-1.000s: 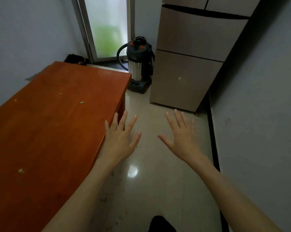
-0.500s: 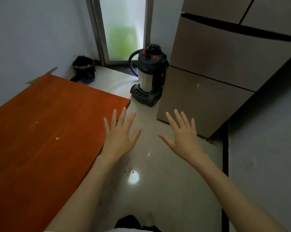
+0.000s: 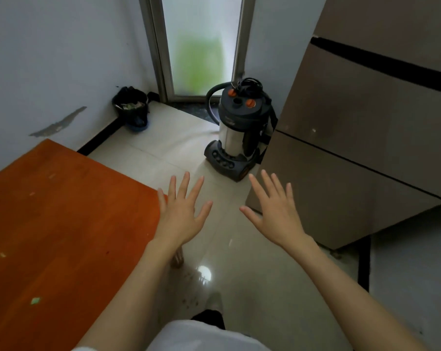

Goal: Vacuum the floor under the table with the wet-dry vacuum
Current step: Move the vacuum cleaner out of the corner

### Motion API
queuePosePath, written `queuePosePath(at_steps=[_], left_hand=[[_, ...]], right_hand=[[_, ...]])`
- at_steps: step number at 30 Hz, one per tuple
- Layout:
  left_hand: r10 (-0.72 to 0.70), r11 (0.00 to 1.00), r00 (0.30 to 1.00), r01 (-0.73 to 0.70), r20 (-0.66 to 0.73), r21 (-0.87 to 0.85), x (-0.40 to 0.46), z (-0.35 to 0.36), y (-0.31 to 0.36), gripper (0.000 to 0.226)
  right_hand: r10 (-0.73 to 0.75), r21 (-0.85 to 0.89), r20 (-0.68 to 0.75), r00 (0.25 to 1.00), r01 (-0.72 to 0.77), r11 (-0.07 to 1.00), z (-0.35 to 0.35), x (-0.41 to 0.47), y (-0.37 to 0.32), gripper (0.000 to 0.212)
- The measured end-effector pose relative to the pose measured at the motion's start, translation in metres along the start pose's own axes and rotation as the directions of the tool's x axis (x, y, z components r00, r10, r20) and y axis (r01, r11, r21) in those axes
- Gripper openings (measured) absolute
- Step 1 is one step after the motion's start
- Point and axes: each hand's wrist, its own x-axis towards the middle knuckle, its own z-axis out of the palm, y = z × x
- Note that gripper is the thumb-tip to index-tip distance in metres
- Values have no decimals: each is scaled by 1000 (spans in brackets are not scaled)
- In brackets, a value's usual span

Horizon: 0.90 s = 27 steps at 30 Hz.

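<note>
The fridge (image 3: 366,153) fills the right side, its near corner jutting toward the walkway; the table (image 3: 62,236) takes the left, its orange top dotted with a few pale specks. Between them runs a narrow strip of glossy floor (image 3: 239,262), with small dark crumbs near the table leg. At the far end of that strip stands the vacuum (image 3: 237,133), upright on its wheeled base just beside the fridge and in front of the frosted door (image 3: 201,44), its hose looping from the top down the left side and a cord bundled on the lid. A lined bin (image 3: 132,108) sits in the far left corner, well apart from the vacuum. Both hands hang in the air in front of the person, holding nothing: the left hand (image 3: 181,216) is spread flat with fingers straight, over the table's corner, and the right hand (image 3: 275,214) is likewise splayed, near the fridge's corner. The vacuum is untouched, so the job has not started. The risks lie in the tight gap: pulling the vacuum out could knock it against the fridge or table leg, the hose or loose cord could snag or trip a foot, and the shiny floor looks slippery. Whether the cord is plugged in cannot be told.
</note>
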Motion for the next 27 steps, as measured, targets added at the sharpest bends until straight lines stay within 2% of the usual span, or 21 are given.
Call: queuePosePath(at_steps=[7,14,18,27], left_hand=[[13,999,999,-14,-31,-33,117,-14,10,61],[-105,994,994,105,20,-25,210,-4,1,65],[-196,978,980,196,20,-65,274,-5,6,60],[-240,964,970,232,-48,-130,398,-34,9,60]], right_hand=[[-36,8,-8,999,36,999,-19,118,27,75],[-104,10,80,991,104,995,-12,233,52,75],[-136,9,91,987,135,991,-18,307,69,74],[-183,22,61,981,182,983,-48,463,71,72]])
